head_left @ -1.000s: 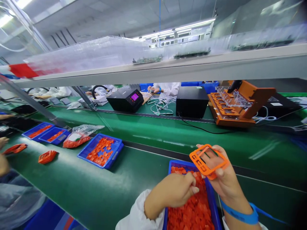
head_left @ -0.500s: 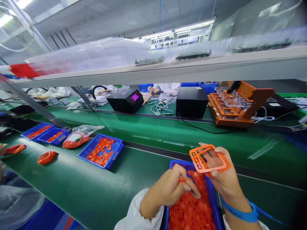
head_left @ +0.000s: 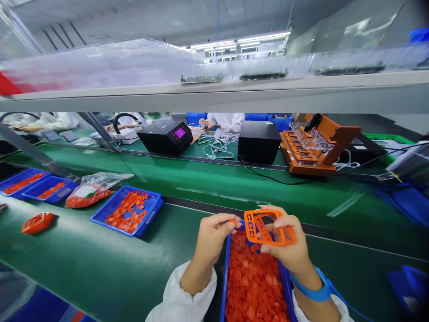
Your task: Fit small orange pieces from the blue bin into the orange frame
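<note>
My right hand (head_left: 288, 248) holds an orange plastic frame (head_left: 268, 227) with several cut-outs, raised over a blue tray (head_left: 224, 277) full of small orange parts (head_left: 254, 286). My left hand (head_left: 214, 232) is lifted beside the frame's left edge, its fingertips pinched on a small orange piece (head_left: 232, 221) that touches or nearly touches the frame. A blue strap circles my right wrist (head_left: 310, 293). Both forearms wear white sleeves.
On the green belt to the left lie another blue tray of orange parts (head_left: 129, 210), a clear bag of them (head_left: 90, 190), two more blue trays (head_left: 33, 185) and a loose orange frame (head_left: 37, 222). Black boxes (head_left: 259, 142) and an orange fixture (head_left: 315, 150) stand beyond. Other workers sit behind.
My left hand has come up out of the tray with a small orange piece and moved to the frame. The frame in my right hand shifted left and lower. The view swung right.
</note>
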### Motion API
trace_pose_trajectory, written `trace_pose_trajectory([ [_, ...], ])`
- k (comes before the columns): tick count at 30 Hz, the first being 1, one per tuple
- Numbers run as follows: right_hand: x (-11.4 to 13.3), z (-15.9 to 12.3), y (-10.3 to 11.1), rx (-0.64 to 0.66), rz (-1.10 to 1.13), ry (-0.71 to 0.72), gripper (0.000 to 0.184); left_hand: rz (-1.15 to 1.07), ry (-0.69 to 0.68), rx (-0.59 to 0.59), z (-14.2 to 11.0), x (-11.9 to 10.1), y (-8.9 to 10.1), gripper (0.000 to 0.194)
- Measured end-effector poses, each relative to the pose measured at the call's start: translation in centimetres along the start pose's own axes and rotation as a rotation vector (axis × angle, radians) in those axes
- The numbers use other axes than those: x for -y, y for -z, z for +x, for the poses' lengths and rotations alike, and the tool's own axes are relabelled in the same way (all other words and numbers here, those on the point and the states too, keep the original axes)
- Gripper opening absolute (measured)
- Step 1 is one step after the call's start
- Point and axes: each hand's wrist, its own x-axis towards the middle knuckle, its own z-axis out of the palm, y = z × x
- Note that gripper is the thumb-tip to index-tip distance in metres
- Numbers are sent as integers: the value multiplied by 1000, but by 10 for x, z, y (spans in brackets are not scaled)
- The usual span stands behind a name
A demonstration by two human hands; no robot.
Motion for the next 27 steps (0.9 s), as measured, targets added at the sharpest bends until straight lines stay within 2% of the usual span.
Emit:
trace_pose_trajectory([
  [4,-1,3,-1,53,-131,66,47,20,-3,-57,2,-2,-1,39],
  [8,-5,2,0,153,-275,103,47,93,-50,83,3,0,2,36],
  [12,-5,3,-3,218,-334,108,48,128,23,224,1,3,3,41],
  [17,-1,8,-6,247,-348,101,46,75,100,218,1,2,1,46],
  [21,0,8,-6,291,-389,107,44,141,235,321,4,-1,4,54],
  [27,-2,9,-8,296,-391,112,43,301,100,301,6,0,8,54],
])
